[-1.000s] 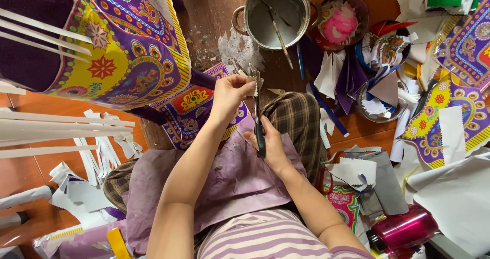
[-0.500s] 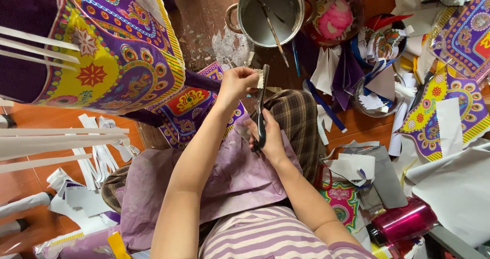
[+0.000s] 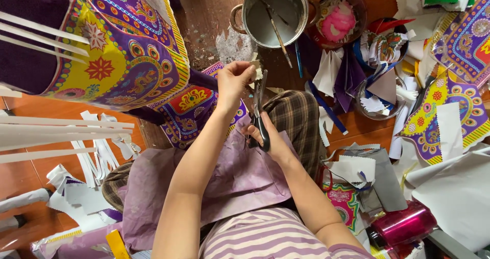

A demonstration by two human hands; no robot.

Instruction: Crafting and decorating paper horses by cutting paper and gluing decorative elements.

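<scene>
The left hand [image 3: 232,83] pinched a small paper scrap [image 3: 256,71] above the lap; the right hand [image 3: 268,139] gripped scissors [image 3: 261,111]. Blades so near the fingertips risked a nick.

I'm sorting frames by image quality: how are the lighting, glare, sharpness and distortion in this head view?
Head view: even, soft light with only faint shadows; glare on the steel pot rim and the shiny pink roll; the left hand, scissors and right hand are fairly sharp; the white paper strips at the left edge look stretched by wide-angle distortion and a little soft.
</scene>
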